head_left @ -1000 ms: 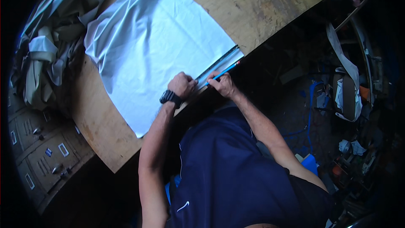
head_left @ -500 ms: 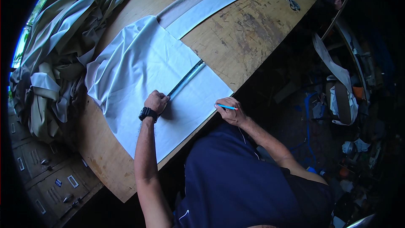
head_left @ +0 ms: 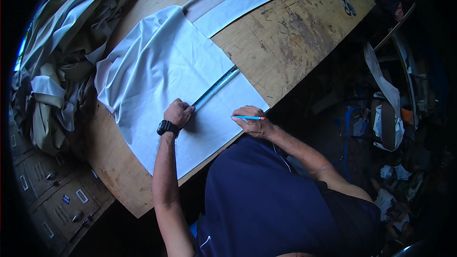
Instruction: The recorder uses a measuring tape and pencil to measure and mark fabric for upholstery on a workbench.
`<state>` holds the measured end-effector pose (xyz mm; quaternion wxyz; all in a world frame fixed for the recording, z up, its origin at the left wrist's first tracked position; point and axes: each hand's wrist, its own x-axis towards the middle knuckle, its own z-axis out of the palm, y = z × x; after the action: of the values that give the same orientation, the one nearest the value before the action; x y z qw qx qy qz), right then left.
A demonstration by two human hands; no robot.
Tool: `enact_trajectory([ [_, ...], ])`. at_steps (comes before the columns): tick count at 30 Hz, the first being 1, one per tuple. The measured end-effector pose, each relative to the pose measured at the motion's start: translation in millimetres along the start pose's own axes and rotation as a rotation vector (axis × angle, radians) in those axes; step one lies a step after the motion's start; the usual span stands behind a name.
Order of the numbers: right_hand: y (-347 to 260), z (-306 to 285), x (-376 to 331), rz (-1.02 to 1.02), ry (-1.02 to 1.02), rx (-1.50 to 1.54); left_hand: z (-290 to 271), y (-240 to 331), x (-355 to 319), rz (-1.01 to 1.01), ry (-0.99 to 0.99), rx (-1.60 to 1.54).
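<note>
A sheet of white fabric (head_left: 216,131) lies over the wooden table, bunched into folds on its left side. Across it a long narrow ruler (head_left: 216,87) runs slantwise to the fabric's edge near the scarred wood. My left hand (head_left: 179,113), with a black watch at the wrist, is closed on the ruler's near end and rests on the fabric. To the right, by the table's front edge, my right hand (head_left: 253,123) grips a light blue pencil (head_left: 246,117), its tip pointing left over the fabric.
A wooden table (head_left: 295,43) carries scissors (head_left: 343,1) at its far right and a long pale strip (head_left: 266,0) at the back. Heaped cloth (head_left: 52,76) stands at the left, above metal drawers (head_left: 62,192). Clutter and hanging straps (head_left: 383,81) lie beyond the right edge.
My right hand has moved left with the pencil, farther over the fabric. My left hand stays on the ruler, whose far end has swung slightly. The whole view has shifted a little.
</note>
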<state>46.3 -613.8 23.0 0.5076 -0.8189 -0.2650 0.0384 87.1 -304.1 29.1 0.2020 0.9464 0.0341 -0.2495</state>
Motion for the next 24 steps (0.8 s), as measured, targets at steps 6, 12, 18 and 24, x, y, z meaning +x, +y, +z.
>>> enact_trajectory([
  [6, -1, 21, 22, -0.035, -0.016, 0.134, 0, 2, 0, -0.024, -0.013, 0.017],
  [12, 3, 44, 35, 0.109, -0.03, 0.28, 0, 4, 3, -0.056, -0.019, 0.041],
  [18, 23, 97, 57, 0.337, -0.017, 0.519, 3, -1, -1, -0.029, 0.021, 0.055],
  [24, 40, 119, 66, 0.351, -0.038, 0.471, 3, 1, -1, -0.029, 0.011, 0.066],
])
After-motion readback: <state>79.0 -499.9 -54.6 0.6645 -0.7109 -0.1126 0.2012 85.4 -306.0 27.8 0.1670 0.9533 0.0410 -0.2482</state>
